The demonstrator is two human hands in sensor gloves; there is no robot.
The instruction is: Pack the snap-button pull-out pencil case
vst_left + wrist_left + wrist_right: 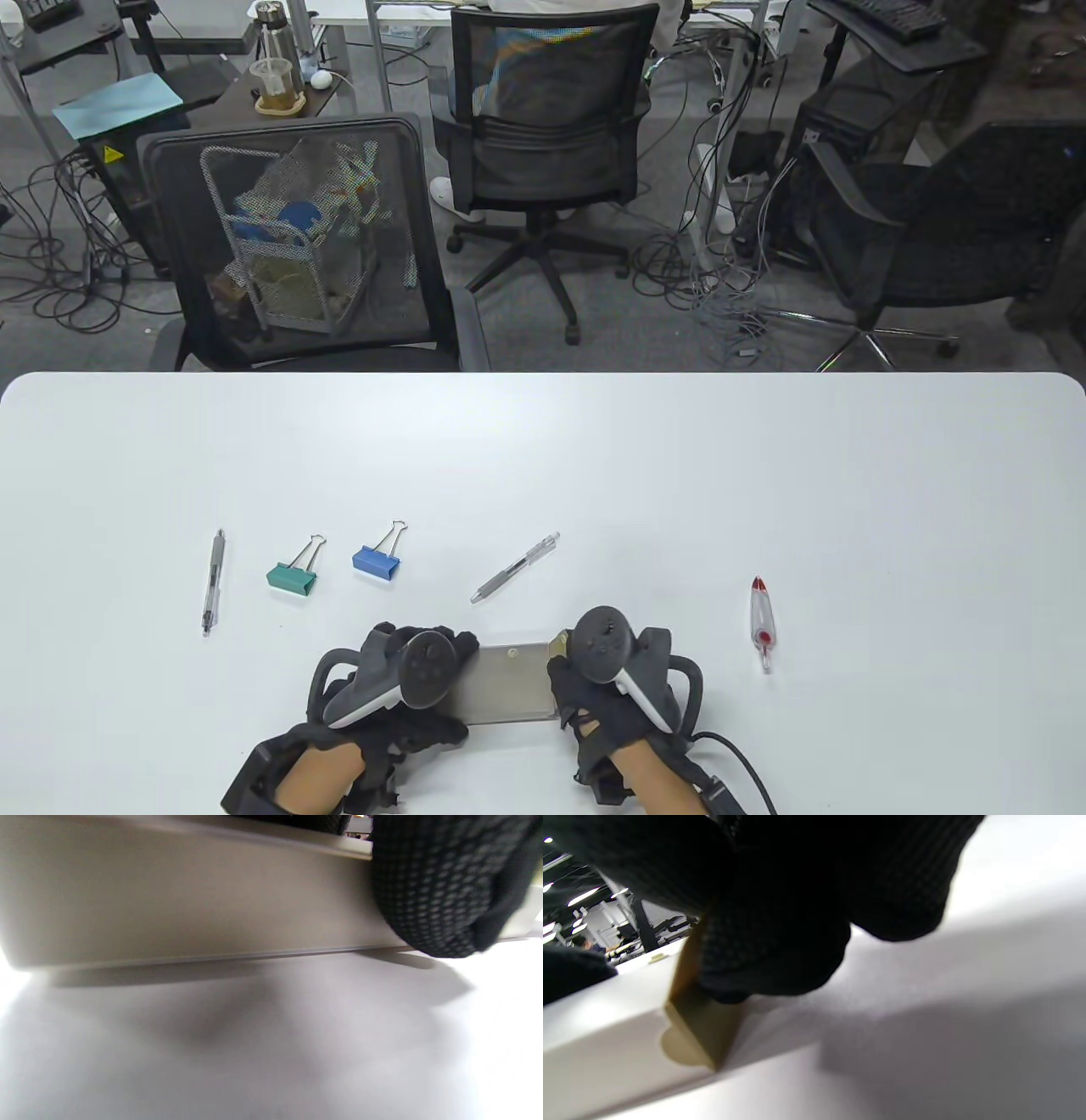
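Observation:
The grey pencil case [507, 683] lies flat near the table's front edge, a snap button on its top. My left hand [407, 679] holds its left end and my right hand [594, 671] holds its right end. In the left wrist view the case's long side [191, 899] fills the top, with a gloved fingertip [437, 891] pressed against it. In the right wrist view my fingers [772, 942] grip an olive-brown inner tray end [700, 1022] that sticks out of the case's sleeve [606, 1052].
On the white table [543, 458] lie a grey pen [212, 581] at the left, a green binder clip [293, 573], a blue binder clip [377, 556], a clear pen [515, 567] and a red-and-white pen [761, 622] at the right.

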